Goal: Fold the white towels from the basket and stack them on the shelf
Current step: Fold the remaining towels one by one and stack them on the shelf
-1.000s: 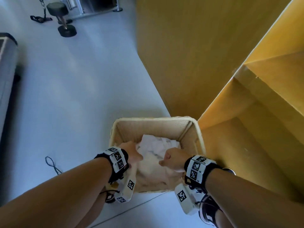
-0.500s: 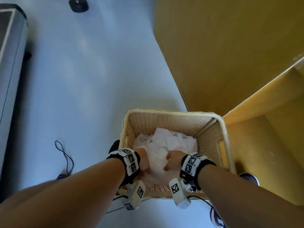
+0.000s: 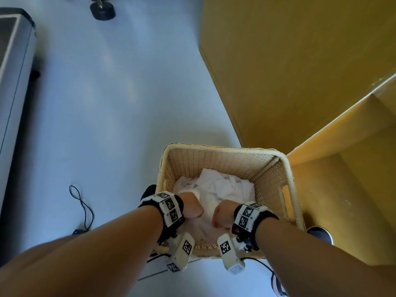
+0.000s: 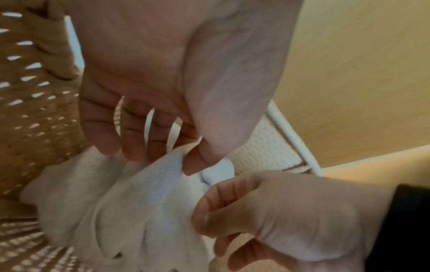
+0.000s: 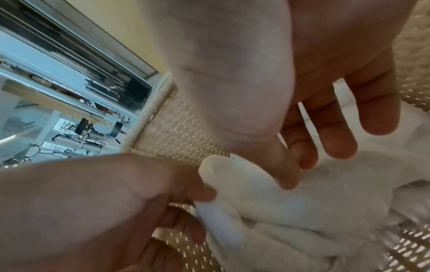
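A cream woven basket (image 3: 225, 147) stands on the floor against the yellow shelf unit (image 3: 347, 189). Crumpled white towels (image 3: 227, 187) lie inside it. Both my hands are down in the basket, side by side. My left hand (image 3: 192, 205) pinches an edge of the top towel (image 4: 149, 185) between thumb and forefinger (image 4: 193, 162). Just to the right, my right hand (image 3: 221, 215) pinches the same towel edge (image 5: 256, 200); its thumb (image 5: 285, 174) presses on the cloth. The other fingers of both hands hang loosely curled.
A yellow wooden panel (image 3: 289, 71) rises behind the basket, with shelf compartments to the right. A black cable (image 3: 82, 207) lies on the pale floor at the left. A grey machine (image 3: 12, 82) lines the left edge, and a dumbbell (image 3: 102, 11) sits far back.
Both hands stay in the basket and have closed on one towel edge, nearer the front wall. The head view has swung, so the basket now sits further right.
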### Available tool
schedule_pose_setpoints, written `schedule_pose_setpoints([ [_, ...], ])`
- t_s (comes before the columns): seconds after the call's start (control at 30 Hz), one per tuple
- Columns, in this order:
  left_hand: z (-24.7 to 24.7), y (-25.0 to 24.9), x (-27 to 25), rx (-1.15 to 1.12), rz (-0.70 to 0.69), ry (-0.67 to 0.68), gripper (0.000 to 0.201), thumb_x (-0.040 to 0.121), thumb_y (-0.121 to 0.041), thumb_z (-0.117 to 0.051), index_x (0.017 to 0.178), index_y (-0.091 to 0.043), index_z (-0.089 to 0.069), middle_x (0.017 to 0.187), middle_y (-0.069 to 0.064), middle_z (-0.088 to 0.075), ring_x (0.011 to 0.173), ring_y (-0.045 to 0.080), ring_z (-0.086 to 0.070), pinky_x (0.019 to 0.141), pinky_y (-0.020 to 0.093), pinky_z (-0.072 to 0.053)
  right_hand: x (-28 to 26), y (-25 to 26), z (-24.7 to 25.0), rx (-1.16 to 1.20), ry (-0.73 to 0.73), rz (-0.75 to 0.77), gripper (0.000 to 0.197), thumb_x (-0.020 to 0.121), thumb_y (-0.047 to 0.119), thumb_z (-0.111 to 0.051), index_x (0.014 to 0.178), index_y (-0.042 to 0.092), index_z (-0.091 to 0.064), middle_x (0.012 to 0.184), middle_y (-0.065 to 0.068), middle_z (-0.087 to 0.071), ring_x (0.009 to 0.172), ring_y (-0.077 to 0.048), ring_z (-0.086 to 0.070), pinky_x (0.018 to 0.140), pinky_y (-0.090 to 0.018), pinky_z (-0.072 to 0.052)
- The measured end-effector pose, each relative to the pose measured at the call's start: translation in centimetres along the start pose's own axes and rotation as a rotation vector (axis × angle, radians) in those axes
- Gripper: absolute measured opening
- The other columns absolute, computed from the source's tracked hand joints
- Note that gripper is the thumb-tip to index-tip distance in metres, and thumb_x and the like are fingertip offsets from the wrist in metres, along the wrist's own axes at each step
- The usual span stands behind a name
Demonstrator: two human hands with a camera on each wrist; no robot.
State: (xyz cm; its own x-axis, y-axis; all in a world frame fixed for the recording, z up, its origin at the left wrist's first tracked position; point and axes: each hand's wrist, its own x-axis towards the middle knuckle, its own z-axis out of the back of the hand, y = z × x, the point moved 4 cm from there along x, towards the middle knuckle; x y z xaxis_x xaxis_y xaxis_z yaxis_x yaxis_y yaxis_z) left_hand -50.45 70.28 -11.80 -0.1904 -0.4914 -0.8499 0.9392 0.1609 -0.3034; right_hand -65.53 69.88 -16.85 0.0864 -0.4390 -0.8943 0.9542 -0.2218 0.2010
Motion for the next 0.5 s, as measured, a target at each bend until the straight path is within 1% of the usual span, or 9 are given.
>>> schedule_pose_setpoints([
  [0.07, 0.8, -0.4, -0.3, -0.111, -0.052, -0.031, 0.014, 0.099, -0.018, -0.058, 0.106, -0.006, -0.060, 0.083, 0.006, -0.057, 0.067, 0.018, -0.055, 0.054, 0.024, -0.045, -1.1, 0.1, 0.6, 0.041, -0.012, 0.019, 0.033, 0.089, 0.021, -0.076, 0.122, 0.016, -0.076, 0.110, -0.005, -0.072, 0.090, -0.021, -0.064, 0.081, -0.030, -0.058],
  [0.1, 1.3, -0.6, -0.9, -0.139, -0.068, -0.045, 0.017, 0.099, -0.021, -0.060, 0.107, -0.006, -0.062, 0.080, 0.004, -0.056, 0.064, 0.016, -0.053, 0.051, 0.023, -0.043, -1.6, 0.0, 1.0, 0.057, -0.032, 0.028, 0.024, 0.093, 0.021, -0.072, 0.116, 0.017, -0.078, 0.101, -0.003, -0.070, 0.085, -0.019, -0.063, 0.072, -0.027, -0.056],
  [0.13, 1.7, -0.9, -1.4, -0.163, -0.089, -0.038, 0.019, 0.099, -0.025, -0.061, 0.106, -0.008, -0.063, 0.080, 0.002, -0.055, 0.063, 0.015, -0.053, 0.050, 0.022, -0.043, -2.2, -0.1, 1.4, 0.096, -0.048, 0.040, 0.013, 0.097, 0.019, -0.069, 0.105, 0.020, -0.080, 0.094, -0.002, -0.069, 0.081, -0.018, -0.062, 0.065, -0.025, -0.054],
  [0.17, 1.9, -1.0, -1.9, -0.191, -0.102, -0.023, 0.017, 0.099, -0.028, -0.062, 0.104, -0.012, -0.062, 0.081, 0.000, -0.054, 0.065, 0.014, -0.053, 0.052, 0.022, -0.045, -3.0, -0.4, 1.7, 0.163, -0.061, 0.053, 0.014, 0.099, 0.017, -0.066, 0.093, 0.024, -0.078, 0.092, -0.002, -0.069, 0.080, -0.018, -0.063, 0.061, -0.023, -0.053],
  [0.23, 2.5, -1.7, -2.7, -0.250, -0.153, -0.028, 0.015, 0.099, -0.029, -0.062, 0.090, -0.020, -0.055, 0.085, -0.002, -0.052, 0.070, 0.014, -0.053, 0.062, 0.025, -0.049, -4.9, -1.0, 2.5, 0.276, -0.096, 0.072, 0.020, 0.100, 0.013, -0.066, 0.086, 0.026, -0.071, 0.102, -0.008, -0.071, 0.089, -0.020, -0.064, 0.065, -0.025, -0.055],
  [0.3, 3.1, -2.5, -3.7, -0.294, -0.198, -0.046, 0.023, 0.098, -0.028, -0.063, 0.082, -0.020, -0.050, 0.085, 0.001, -0.051, 0.073, 0.018, -0.050, 0.072, 0.032, -0.048, -6.4, -1.8, 3.3, 0.366, -0.136, 0.080, 0.010, 0.099, 0.014, -0.069, 0.096, 0.023, -0.071, 0.112, -0.013, -0.072, 0.094, -0.021, -0.065, 0.072, -0.030, -0.057],
  [0.33, 3.2, -3.0, -4.1, -0.308, -0.226, -0.047, 0.025, 0.098, -0.027, -0.064, 0.080, -0.019, -0.048, 0.083, 0.003, -0.050, 0.073, 0.020, -0.049, 0.073, 0.033, -0.046, -7.1, -2.1, 3.8, 0.408, -0.168, 0.089, 0.007, 0.099, 0.015, -0.070, 0.103, 0.020, -0.070, 0.110, -0.013, -0.072, 0.092, -0.021, -0.066, 0.073, -0.032, -0.057],
  [0.43, 3.6, -4.6, -5.9, -0.312, -0.310, -0.029, 0.029, 0.098, -0.028, -0.065, 0.079, -0.019, -0.046, 0.078, 0.003, -0.049, 0.073, 0.022, -0.049, 0.067, 0.034, -0.038, -9.0, -2.9, 5.4, 0.640, -0.255, 0.112, 0.019, 0.100, 0.009, -0.070, 0.118, 0.012, -0.064, 0.093, -0.010, -0.066, 0.077, -0.020, -0.062, 0.065, -0.032, -0.052],
  [0.5, 3.8, -5.9, -7.2, -0.347, -0.382, -0.010, 0.030, 0.095, -0.027, -0.066, 0.080, -0.018, -0.041, 0.076, 0.003, -0.042, 0.074, 0.022, -0.041, 0.067, 0.035, -0.034, -11.0, -3.4, 6.7, 0.700, -0.306, 0.137, 0.027, 0.098, 0.008, -0.071, 0.122, 0.016, -0.059, 0.101, -0.009, -0.066, 0.085, -0.022, -0.063, 0.072, -0.034, -0.055],
])
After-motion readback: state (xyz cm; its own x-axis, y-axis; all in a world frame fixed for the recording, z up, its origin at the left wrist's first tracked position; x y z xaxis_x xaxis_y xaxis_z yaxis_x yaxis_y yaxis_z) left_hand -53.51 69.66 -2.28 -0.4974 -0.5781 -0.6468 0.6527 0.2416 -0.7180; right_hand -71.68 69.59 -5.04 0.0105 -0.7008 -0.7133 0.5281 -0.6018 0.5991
